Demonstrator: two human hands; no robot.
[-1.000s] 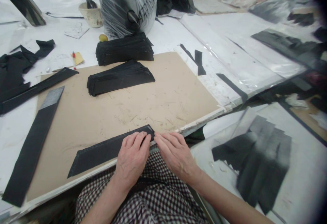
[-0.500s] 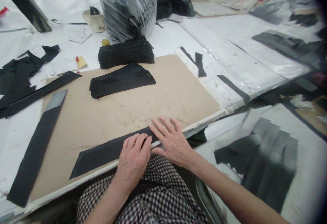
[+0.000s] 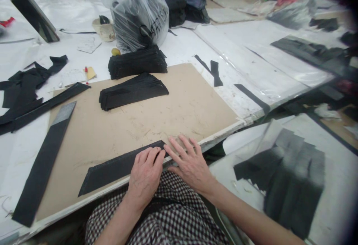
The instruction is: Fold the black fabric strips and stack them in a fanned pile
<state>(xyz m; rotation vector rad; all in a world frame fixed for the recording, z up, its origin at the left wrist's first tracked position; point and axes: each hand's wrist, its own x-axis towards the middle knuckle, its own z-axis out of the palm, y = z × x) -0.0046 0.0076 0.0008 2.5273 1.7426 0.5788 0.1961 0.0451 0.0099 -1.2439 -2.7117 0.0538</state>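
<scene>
Tan board [image 3: 179,110], black strip [image 3: 112,173] under left fingers [image 3: 143,156], beside right fingers [image 3: 172,154]

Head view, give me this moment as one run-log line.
Left hand: on black strip | right hand: spread at strip's right end | strip: flat on brown board | farther back: stacked black pieces

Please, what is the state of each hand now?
Left hand: fingers bent on the black strip; grip cannot be told.
Right hand: open, fingers spread.
</scene>
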